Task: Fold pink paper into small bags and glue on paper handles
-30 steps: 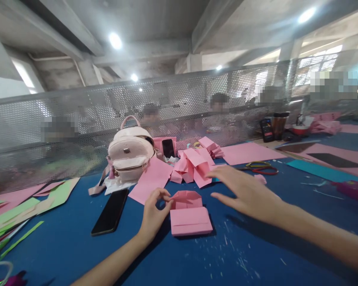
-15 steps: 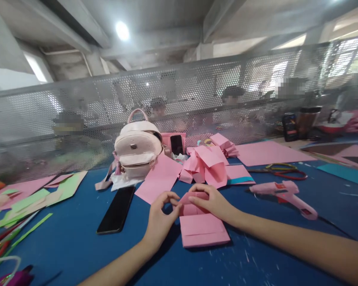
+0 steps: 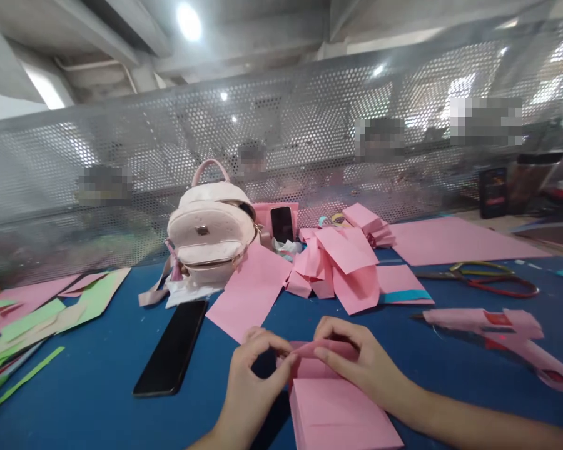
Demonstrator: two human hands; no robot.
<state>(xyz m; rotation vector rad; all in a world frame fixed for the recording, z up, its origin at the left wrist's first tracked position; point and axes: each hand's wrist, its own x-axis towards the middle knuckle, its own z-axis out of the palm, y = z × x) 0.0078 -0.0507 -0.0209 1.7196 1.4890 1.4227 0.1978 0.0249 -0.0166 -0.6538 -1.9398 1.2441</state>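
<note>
Both my hands are on a folded pink paper piece (image 3: 344, 409) on the blue table, low in the middle of the head view. My left hand (image 3: 258, 375) pinches the left end of its raised far flap between thumb and fingers. On the flap's right part, my right hand (image 3: 356, 356) grips with the thumb on the near side and the fingers behind. The flap stands up, and the near part looks like a thick, flat folded pocket. Its bottom edge is cut off by the frame.
A pink glue gun (image 3: 497, 331) and scissors (image 3: 492, 278) lie right. Crumpled pink paper (image 3: 338, 262) and a pale backpack (image 3: 211, 231) stand behind my hands. A black phone (image 3: 171, 350) and green paper strips (image 3: 32, 325) lie left. A perforated metal screen (image 3: 300, 137) crosses the back.
The view has tipped down and come closer, so the table things look larger. Both hands still hold the pink paper's flap, which now looks more pressed together between them.
</note>
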